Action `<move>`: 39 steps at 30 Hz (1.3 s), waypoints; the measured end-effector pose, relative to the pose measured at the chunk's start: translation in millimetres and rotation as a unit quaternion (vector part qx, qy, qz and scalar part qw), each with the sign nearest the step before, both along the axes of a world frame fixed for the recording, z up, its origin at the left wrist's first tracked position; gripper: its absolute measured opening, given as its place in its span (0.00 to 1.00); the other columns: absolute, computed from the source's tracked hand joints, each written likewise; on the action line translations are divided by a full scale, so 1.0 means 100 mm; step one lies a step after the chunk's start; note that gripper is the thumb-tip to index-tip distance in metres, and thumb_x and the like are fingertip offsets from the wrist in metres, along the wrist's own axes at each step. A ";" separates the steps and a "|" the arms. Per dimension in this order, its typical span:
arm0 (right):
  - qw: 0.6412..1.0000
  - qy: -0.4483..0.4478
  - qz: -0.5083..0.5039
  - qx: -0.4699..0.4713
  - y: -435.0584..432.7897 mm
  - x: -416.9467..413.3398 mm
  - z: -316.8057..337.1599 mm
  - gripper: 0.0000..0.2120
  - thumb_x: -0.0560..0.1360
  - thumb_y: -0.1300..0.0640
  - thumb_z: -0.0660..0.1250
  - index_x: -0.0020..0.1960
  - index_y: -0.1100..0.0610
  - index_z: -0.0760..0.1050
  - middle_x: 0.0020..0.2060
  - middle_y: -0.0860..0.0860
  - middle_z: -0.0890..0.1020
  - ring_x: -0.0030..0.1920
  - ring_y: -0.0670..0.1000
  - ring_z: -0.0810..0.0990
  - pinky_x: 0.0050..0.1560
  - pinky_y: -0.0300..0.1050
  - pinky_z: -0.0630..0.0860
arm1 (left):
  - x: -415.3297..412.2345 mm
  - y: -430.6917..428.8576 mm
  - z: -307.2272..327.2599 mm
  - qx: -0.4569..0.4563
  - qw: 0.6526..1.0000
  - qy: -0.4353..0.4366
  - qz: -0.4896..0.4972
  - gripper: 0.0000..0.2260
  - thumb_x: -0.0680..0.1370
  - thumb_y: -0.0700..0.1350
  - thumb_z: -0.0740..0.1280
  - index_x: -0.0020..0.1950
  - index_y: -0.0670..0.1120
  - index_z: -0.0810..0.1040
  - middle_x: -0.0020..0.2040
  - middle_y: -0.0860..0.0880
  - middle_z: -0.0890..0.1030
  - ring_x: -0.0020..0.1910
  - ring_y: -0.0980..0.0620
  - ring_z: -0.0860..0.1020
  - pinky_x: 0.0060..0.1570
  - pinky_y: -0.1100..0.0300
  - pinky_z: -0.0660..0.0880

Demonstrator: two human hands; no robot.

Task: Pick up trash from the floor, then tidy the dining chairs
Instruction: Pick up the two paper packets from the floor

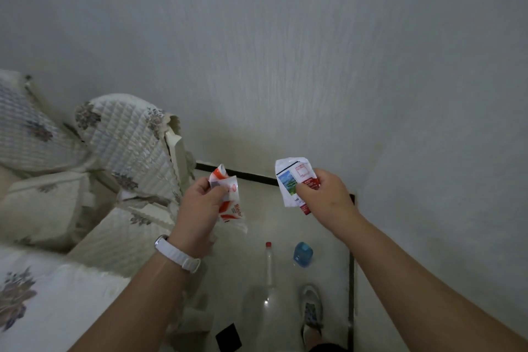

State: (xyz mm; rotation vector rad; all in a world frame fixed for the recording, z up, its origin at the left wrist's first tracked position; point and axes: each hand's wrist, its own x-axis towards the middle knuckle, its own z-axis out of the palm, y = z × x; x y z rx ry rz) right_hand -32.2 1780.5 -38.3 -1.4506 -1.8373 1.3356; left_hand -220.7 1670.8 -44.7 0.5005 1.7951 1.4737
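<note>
Printed wrappers (230,203), lettering unreadable

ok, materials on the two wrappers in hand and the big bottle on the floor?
Orange-and-white wrapper in the left hand: likely thin plastic film, glossy, crumpled with a translucent edge.
White printed wrapper in the right hand: film or coated paper, unclear; holds sharp creases.
Clear bottle: probably plastic, see-through and shiny, with a red cap.

A home living room: quilted floral sofa covers (125,137), tiled floor (257,226), papered wall (285,51).
</note>
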 end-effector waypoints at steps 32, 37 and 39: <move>0.982 0.001 0.185 0.032 2.76 -3.82 0.43 0.05 0.75 0.61 0.65 0.48 0.58 0.79 0.40 0.52 0.83 0.36 0.48 0.80 0.31 0.38 0.75 | -3.37 2.32 0.31 0.117 0.976 -0.028 0.183 0.09 0.79 0.37 0.64 0.50 0.48 0.81 0.43 0.48 0.86 0.45 0.47 0.84 0.45 0.50 0.80; 0.977 0.011 0.210 0.033 2.93 -4.30 0.49 0.05 0.75 0.62 0.64 0.47 0.59 0.79 0.38 0.52 0.82 0.34 0.48 0.79 0.29 0.36 0.74 | -3.85 2.41 0.26 0.120 0.973 -0.038 0.194 0.09 0.80 0.38 0.64 0.57 0.46 0.80 0.51 0.44 0.84 0.48 0.44 0.83 0.43 0.52 0.81; 0.975 0.015 0.219 0.033 3.03 -4.53 0.50 0.06 0.75 0.62 0.65 0.49 0.58 0.80 0.40 0.53 0.84 0.37 0.51 0.82 0.33 0.40 0.77 | -4.03 2.45 0.23 0.114 0.970 -0.040 0.210 0.09 0.80 0.39 0.64 0.57 0.45 0.80 0.52 0.42 0.84 0.49 0.43 0.83 0.47 0.48 0.81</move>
